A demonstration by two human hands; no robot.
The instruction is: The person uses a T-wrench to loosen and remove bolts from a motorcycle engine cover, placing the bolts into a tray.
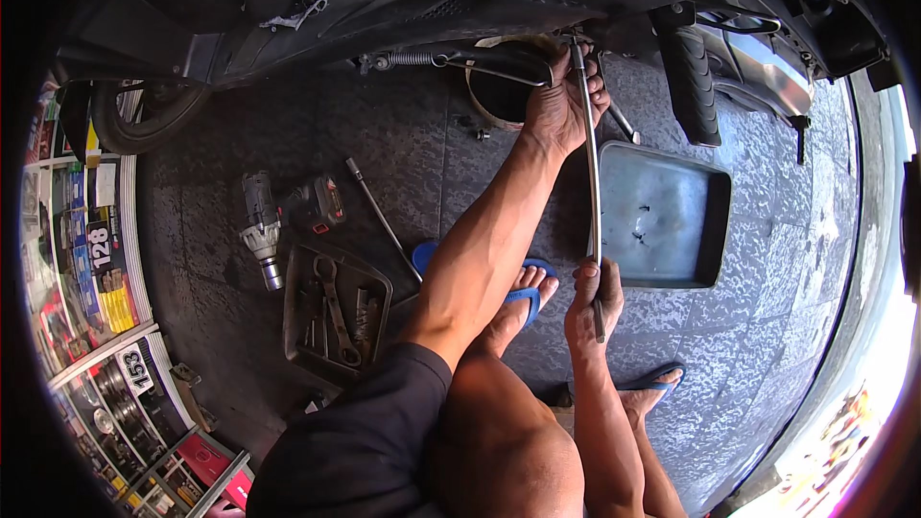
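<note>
A long silver breaker bar (592, 168) runs from the underside of a dark motor scooter (384, 5) down toward me. My left hand (564, 105) is closed around its upper end, close beneath the bodywork. Lower down, my right hand (594, 299) grips the bar near its free end, which pokes out below the fist. What the bar's head sits on is hidden in shadow. Just left of my left hand are the scooter's side stand (499, 72) and its spring (411, 58). Behind the bar, another metal tool (622, 117) slants down to the floor pan.
A grey rectangular pan (720, 230) stands right of the bar. On the left floor lie a cordless impact wrench (259, 225), a metal rod (379, 211) and a tray (292, 312) with spanners. A ribbed footpeg (689, 82) juts down at upper right. Display shelves (129, 230) line the left side.
</note>
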